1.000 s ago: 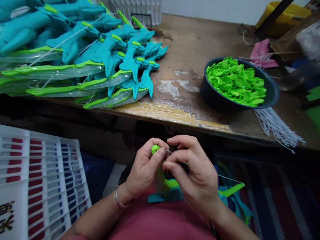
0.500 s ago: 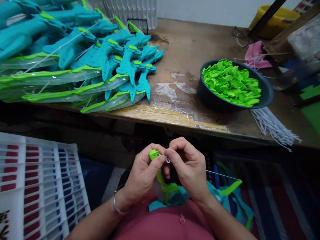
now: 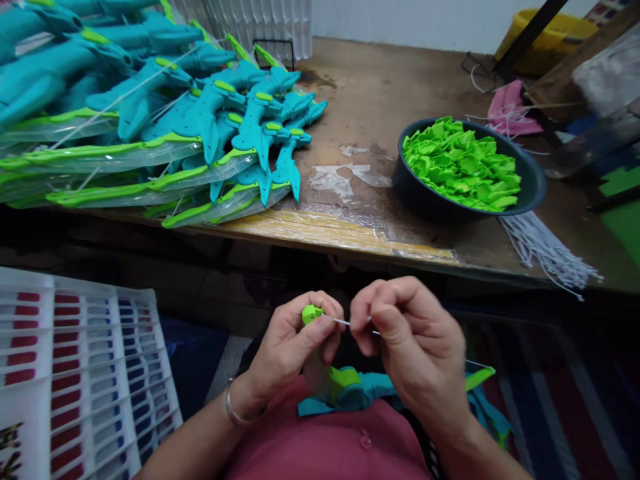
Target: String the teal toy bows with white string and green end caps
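Low in front of my pink shirt lies a teal and green toy bow (image 3: 367, 392), partly hidden behind my hands. My left hand (image 3: 290, 340) pinches the bow's bright green limb tip (image 3: 311, 313) between thumb and fingers. From that tip a thin white string (image 3: 342, 321) runs across the gap to my right hand (image 3: 413, 347), whose fingers are closed on it. At the far right the opposite green limb end (image 3: 480, 378) has string on it too. Whether the string is knotted at the left tip, I cannot tell.
A pile of similar toy bows (image 3: 210, 127) covers the bench's left side. A dark bowl (image 3: 535, 183) of small green plastic pieces (image 3: 463, 163) stands at right, beside a bundle of white strings (image 3: 550, 257). A white plastic crate (image 3: 105, 373) is at lower left.
My right hand has moved away to the right from my left hand, drawing the string straight between them. The small loop seen between my fingers no longer shows. My left hand stays almost in place.
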`<state>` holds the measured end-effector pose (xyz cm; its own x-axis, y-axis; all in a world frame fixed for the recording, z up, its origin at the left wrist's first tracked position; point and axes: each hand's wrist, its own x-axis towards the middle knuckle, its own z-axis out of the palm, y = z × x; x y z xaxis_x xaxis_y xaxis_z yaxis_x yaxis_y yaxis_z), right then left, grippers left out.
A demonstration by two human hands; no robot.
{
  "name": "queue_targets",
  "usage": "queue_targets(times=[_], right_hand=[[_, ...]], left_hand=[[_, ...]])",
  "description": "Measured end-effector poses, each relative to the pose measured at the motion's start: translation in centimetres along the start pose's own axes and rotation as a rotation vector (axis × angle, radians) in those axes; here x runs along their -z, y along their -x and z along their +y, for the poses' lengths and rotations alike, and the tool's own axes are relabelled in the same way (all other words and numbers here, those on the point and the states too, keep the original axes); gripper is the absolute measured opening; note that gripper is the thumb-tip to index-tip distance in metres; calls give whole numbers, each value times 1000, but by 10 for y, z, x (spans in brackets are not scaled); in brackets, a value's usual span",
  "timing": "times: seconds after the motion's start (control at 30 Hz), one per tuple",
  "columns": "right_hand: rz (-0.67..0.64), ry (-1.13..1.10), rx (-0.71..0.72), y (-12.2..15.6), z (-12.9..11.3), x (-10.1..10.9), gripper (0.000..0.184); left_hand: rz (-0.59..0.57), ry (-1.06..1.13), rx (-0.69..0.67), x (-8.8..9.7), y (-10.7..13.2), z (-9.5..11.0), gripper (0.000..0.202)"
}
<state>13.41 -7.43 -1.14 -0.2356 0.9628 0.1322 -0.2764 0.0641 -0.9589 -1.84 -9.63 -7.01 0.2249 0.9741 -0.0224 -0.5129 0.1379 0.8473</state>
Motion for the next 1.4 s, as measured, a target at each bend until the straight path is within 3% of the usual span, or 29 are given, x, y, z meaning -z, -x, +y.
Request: queue_targets(times=[0.2, 0.4, 0.5, 0.63, 0.8, 1.0, 1.2, 1.4], right_hand=[[116, 100, 108, 4, -19, 6, 13], [-189, 498, 178, 14, -9, 8, 14], [-117, 533, 183, 14, -1, 4, 12], [47, 406, 90, 10, 14, 1, 12], [101, 292, 50, 10, 26, 1, 12], [153, 375, 136, 14, 34, -4, 15], [173, 592, 376, 14, 36, -8, 15], [163, 567, 344, 13, 32, -8, 16]], left_hand=[[60, -51, -71, -10, 10, 2, 11], [131, -240, -68, -11, 10, 5, 21], [122, -268, -81, -12, 8, 4, 18], [70, -157, -60, -14, 8, 0, 18], [42, -98, -39, -13, 8, -1, 19], [-3, -43, -38, -11, 6, 0, 18], [-31, -133, -80, -1, 11, -2, 13], [46, -249, -104, -4, 12, -1, 10]])
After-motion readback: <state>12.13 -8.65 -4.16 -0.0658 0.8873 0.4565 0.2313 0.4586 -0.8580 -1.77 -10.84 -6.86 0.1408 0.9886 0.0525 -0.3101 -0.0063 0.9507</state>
